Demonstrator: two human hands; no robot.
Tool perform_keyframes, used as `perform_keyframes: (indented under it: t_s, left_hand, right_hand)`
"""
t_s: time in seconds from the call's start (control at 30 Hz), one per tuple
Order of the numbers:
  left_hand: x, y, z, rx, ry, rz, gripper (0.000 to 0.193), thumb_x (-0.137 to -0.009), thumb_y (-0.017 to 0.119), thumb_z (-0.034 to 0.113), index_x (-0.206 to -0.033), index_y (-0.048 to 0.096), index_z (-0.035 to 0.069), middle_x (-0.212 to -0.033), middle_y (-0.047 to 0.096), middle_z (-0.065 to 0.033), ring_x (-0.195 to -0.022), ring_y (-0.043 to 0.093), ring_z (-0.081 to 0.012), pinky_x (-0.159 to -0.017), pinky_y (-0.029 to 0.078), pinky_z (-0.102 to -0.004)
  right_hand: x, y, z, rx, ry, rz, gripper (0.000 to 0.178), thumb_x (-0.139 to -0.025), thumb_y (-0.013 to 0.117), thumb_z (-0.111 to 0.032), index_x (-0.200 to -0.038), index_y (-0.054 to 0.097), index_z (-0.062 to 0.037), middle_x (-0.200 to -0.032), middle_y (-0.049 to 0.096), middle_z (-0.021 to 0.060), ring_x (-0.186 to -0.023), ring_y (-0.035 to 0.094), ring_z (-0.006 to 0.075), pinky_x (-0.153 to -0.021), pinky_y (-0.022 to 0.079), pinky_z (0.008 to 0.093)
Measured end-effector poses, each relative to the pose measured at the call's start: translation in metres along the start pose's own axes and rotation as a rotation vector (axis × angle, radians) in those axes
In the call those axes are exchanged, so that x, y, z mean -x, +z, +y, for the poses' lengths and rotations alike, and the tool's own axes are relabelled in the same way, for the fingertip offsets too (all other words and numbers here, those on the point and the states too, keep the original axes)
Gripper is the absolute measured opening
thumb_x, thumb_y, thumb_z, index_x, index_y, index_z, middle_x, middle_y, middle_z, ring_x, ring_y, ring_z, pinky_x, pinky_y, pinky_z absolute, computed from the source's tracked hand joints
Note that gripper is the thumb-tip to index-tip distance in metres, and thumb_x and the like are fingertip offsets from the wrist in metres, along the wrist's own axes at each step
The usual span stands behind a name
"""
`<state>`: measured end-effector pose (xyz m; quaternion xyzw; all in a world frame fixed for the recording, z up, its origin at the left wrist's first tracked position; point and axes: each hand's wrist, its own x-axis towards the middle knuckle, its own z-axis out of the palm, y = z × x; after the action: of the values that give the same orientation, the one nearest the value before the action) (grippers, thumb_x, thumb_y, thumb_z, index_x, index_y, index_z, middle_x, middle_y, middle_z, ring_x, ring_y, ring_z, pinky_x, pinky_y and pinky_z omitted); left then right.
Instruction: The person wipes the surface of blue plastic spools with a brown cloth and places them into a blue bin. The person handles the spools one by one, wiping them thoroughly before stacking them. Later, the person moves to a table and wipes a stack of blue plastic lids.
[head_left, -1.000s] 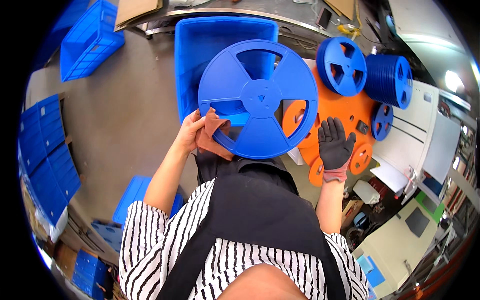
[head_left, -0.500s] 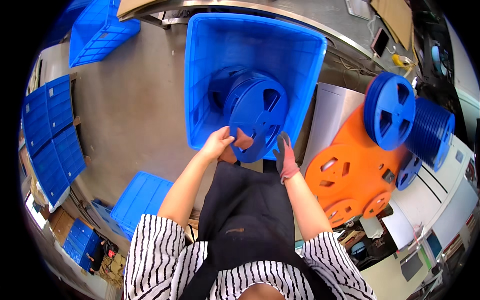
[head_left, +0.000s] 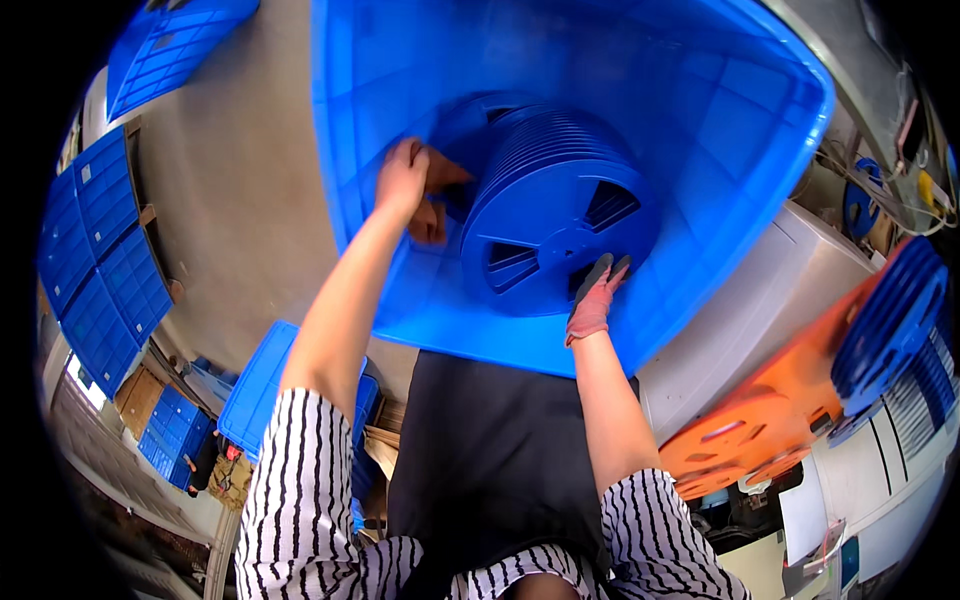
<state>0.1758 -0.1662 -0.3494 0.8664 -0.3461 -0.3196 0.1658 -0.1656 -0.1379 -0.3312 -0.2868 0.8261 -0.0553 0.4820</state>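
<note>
Inside a large blue plastic bin (head_left: 345,150) lies a row of blue plastic reels (head_left: 560,215), packed flange to flange, the front one turned toward me with cut-out windows. My left hand (head_left: 403,185), bare, is inside the bin left of the reels. Its fingers are closed on a brown piece (head_left: 428,222), whose kind I cannot make out. My right hand (head_left: 594,300) wears a pinkish-red glove with dark fingertips. Its fingers are stretched out and apart against the lower right of the front reel, by a window.
Orange round plates (head_left: 735,435) and more blue reels (head_left: 890,325) stand at the right, beside a pale grey box-shaped cabinet (head_left: 745,290). Blue crates (head_left: 105,235) are stacked at the far left, and a blue lidded bin (head_left: 262,390) stands near my left elbow.
I have leaned closer, so the bin and reels look larger. My left hand has moved left of the reels with the brown piece. My right hand has come onto the front reel.
</note>
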Motion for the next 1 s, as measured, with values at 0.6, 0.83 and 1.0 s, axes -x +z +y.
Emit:
perform_keyframes:
  t_s: [0.6, 0.83, 1.0]
  left_hand:
    - [-0.147, 0.089, 0.023, 0.053, -1.043, -0.742, 0.118, -0.075, 0.039, 0.087, -0.149, 0.019, -0.003, -0.151, 0.027, -0.0256, -0.140, 0.025, -0.0402, -0.111, 0.021, -0.0571]
    - [-0.136, 0.046, 0.038, -0.037, -0.982, -0.882, 0.123, -0.068, 0.045, 0.090, -0.150, 0.020, 0.001, -0.148, 0.026, -0.0338, -0.140, 0.011, -0.0524, -0.102, 0.017, -0.0738]
    - [-0.104, 0.019, 0.057, 0.052, -0.976, -0.985, 0.121, -0.068, 0.054, 0.085, -0.152, 0.015, 0.008, -0.142, 0.033, -0.0367, -0.138, 0.012, -0.0561, -0.100, 0.017, -0.0745]
  right_hand:
    - [-0.037, 0.010, 0.044, 0.007, -0.678, 0.047, 0.072, -0.098, 0.044, -0.044, -0.152, 0.011, -0.0082, -0.156, 0.016, 0.0187, -0.142, 0.021, 0.0356, -0.117, 0.017, 0.0456]
    - [-0.026, 0.007, 0.022, -0.157, -0.540, -0.074, 0.074, -0.096, 0.045, -0.049, -0.148, 0.017, -0.0036, -0.151, 0.023, 0.0198, -0.139, 0.026, 0.0362, -0.115, 0.020, 0.0450]
    - [-0.013, -0.008, 0.010, -0.166, -0.495, -0.062, 0.071, -0.096, 0.046, -0.049, -0.144, 0.025, -0.0005, -0.145, 0.032, 0.0206, -0.134, 0.034, 0.0351, -0.112, 0.026, 0.0449]
